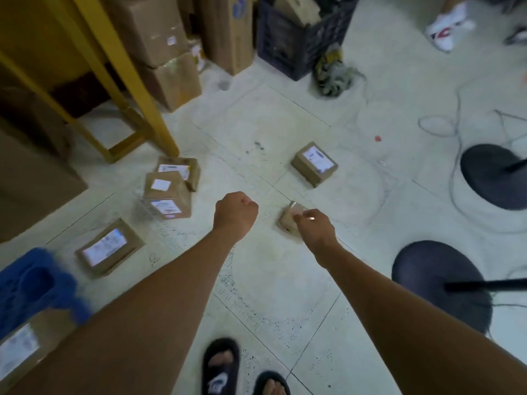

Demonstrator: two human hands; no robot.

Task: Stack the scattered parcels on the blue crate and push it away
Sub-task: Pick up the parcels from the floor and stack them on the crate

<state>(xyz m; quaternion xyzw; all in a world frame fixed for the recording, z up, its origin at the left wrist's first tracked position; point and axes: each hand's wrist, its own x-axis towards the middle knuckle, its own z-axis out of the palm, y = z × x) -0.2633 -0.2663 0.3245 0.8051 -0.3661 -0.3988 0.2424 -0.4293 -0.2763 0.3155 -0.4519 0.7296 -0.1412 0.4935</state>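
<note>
Small brown parcels with white labels lie scattered on the pale tiled floor: one (pixel 315 163) ahead to the right, a cluster of two (pixel 167 196) by the yellow frame, and a flat one (pixel 109 248) at the left. The blue crate (pixel 34 283) shows blurred at the lower left, with another labelled parcel (pixel 22 349) beside or on it; I cannot tell which. My right hand (pixel 315 228) reaches down and its curled fingers hold a small tilted parcel (pixel 288 220). My left hand (pixel 235 213) hangs as a fist and holds nothing.
A yellow metal frame (pixel 137 89) and large cardboard boxes (pixel 168 55) stand at the back left. A dark crate (pixel 299 38) sits at the back. Two black round bases (pixel 436 283) and loose cables (pixel 453 132) lie to the right. My slippered feet (pixel 221 366) are below.
</note>
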